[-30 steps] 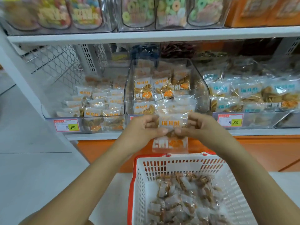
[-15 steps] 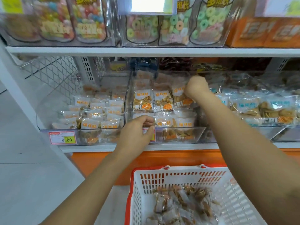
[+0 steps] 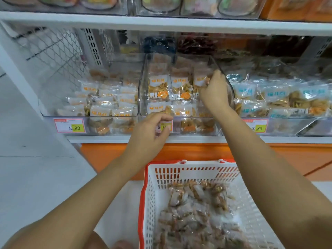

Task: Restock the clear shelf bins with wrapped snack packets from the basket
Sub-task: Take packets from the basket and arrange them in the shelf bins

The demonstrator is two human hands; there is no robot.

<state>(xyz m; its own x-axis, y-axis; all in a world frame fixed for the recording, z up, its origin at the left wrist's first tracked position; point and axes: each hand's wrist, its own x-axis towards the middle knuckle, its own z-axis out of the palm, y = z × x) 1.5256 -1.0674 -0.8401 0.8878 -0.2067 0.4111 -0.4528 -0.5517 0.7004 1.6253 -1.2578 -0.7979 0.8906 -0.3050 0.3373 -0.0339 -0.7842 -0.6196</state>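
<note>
Rows of orange-labelled packs (image 3: 167,87) stand inside the middle bin (image 3: 142,83), a clear tub on the lower shelf (image 3: 116,139), and your right hand (image 3: 214,92) reaches into its right side. Its fingers curl down and pinch the top of one packet (image 3: 201,80) in the rightmost row, the thumb raised above it and the back of the hand close to the bin's right wall. Your left hand (image 3: 150,135) hovers in front of the same bin, just at its front lip, partly covering the middle price tag (image 3: 166,127). Its fingers are loosely curled and nothing shows between them. Below both arms sits the basket (image 3: 179,170), white with a red rim, and a heap of wrapped snacks (image 3: 194,212) covers its floor. Just beside the middle bin, the left bin (image 3: 48,121) holds similar orange-labelled packs lying more loosely, with a left price tag (image 3: 69,125) reading 8.80 on its front. On the other side, the right bin (image 3: 287,126) holds blue-labelled packs (image 3: 269,97) behind a right price tag (image 3: 258,127). Above, the upper shelf (image 3: 161,22) carries clear tubs of coloured sweets (image 3: 197,6), cut off by the top edge.
</note>
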